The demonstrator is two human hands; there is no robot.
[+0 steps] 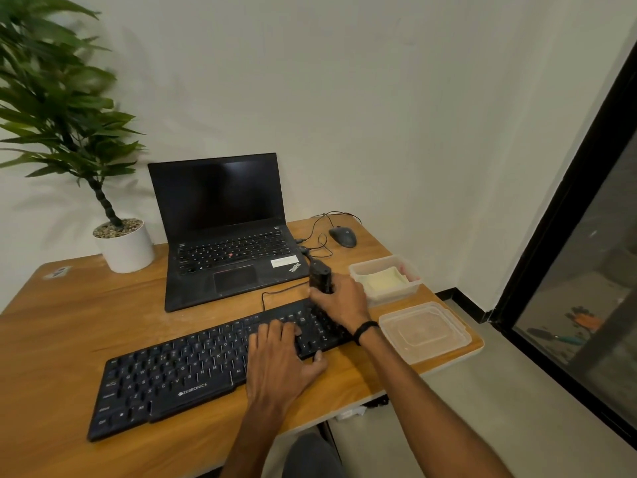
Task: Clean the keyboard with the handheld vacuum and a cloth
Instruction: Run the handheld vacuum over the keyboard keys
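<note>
My left grip point(281, 360) lies spread flat on the keyboard point(165, 377), which runs along the table's point(62, 326) near edge. My right grip point(341, 300) is wrapped around the black handheld vacuum point(320, 277) above the keyboard's right end, beside the cloth point(382, 281) in its tub near the right edge.

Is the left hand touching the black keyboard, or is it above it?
Touching. The head view shows the left hand lying flat on the keyboard, its fingers pressed on the keys with no gap.

Both forearms are bare, and a black wristband point(366, 330) circles the right wrist.
</note>
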